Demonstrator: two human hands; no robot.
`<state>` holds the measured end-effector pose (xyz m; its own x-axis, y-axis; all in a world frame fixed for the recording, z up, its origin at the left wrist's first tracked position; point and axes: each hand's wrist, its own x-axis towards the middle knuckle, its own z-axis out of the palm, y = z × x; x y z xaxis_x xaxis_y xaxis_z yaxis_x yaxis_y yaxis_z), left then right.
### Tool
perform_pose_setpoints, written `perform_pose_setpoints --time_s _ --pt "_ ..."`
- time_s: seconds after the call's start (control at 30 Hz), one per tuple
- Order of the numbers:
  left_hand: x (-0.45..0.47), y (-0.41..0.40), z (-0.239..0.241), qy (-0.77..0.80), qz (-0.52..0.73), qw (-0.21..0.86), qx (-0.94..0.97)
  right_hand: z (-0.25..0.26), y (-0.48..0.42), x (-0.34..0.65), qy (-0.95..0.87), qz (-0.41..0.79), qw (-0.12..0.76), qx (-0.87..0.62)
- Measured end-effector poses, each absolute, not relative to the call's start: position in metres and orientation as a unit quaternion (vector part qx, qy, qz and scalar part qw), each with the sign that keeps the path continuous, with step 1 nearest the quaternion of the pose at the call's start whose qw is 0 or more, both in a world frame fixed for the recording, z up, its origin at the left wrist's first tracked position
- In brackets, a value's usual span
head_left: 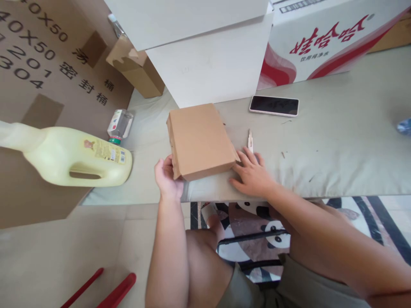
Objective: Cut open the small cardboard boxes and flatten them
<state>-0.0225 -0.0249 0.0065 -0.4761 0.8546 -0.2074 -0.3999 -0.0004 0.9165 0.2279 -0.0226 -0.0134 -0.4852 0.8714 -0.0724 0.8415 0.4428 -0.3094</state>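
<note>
A small brown cardboard box [204, 141] sits on the grey-green cloth surface, tilted a little toward my left. My left hand [169, 179] holds it at its near left corner, the fingers partly hidden behind its side. To the right of the box, my right hand [253, 174] is open and palm down, its fingers spread. Its fingertips reach the near end of a pale utility knife [250, 139], and whether they press on it I cannot tell. The thumb and index finger lie close to the box's right corner.
Behind the box stand a large white carton [212, 64] and a red-and-white water carton [314, 47]. A phone [274, 105] lies right of them. At left are a yellow detergent jug [80, 158], a clear bottle [119, 125] and a big printed carton [41, 90].
</note>
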Motion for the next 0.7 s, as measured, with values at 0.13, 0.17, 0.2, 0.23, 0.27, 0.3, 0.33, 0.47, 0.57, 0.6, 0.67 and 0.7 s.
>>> perform_pose_setpoints --time_s 0.13,0.17,0.2,0.23,0.27,0.3,0.33,0.47,0.57,0.6,0.67,0.7 --pt "-0.013 -0.022 0.008 0.531 0.683 0.451 0.216 -0.017 -0.019 0.224 -0.836 0.182 0.072 -0.512" --pt "-0.012 -0.022 0.008 0.532 0.684 0.447 0.222 -0.017 -0.017 0.224 -0.833 0.184 0.087 -0.515" --pt "-0.012 -0.022 0.009 0.534 0.683 0.443 0.229 -0.017 -0.016 0.225 -0.830 0.184 0.108 -0.515" --pt "-0.012 -0.022 0.009 0.538 0.681 0.437 0.235 -0.017 -0.015 0.226 -0.828 0.184 0.133 -0.513" --pt "-0.012 -0.022 0.010 0.543 0.680 0.428 0.243 -0.016 -0.013 0.226 -0.826 0.185 0.162 -0.507" --pt "-0.013 -0.022 0.010 0.547 0.682 0.416 0.250 -0.016 -0.012 0.227 -0.823 0.188 0.191 -0.501" --pt "-0.014 -0.022 0.011 0.549 0.685 0.404 0.256 -0.016 -0.011 0.228 -0.818 0.195 0.221 -0.494" --pt "-0.015 -0.022 0.011 0.549 0.698 0.368 0.276 -0.019 -0.008 0.228 -0.800 0.224 0.300 -0.469" --pt "-0.016 -0.022 0.011 0.544 0.703 0.362 0.281 -0.023 -0.007 0.228 -0.787 0.222 0.331 -0.470" --pt "-0.016 -0.022 0.011 0.541 0.703 0.367 0.280 -0.023 -0.006 0.228 -0.780 0.226 0.340 -0.474" --pt "-0.016 -0.023 0.011 0.538 0.698 0.384 0.275 -0.024 -0.004 0.228 -0.765 0.242 0.354 -0.480" --pt "-0.016 -0.024 0.012 0.537 0.695 0.392 0.274 -0.024 -0.004 0.228 -0.759 0.252 0.360 -0.481"
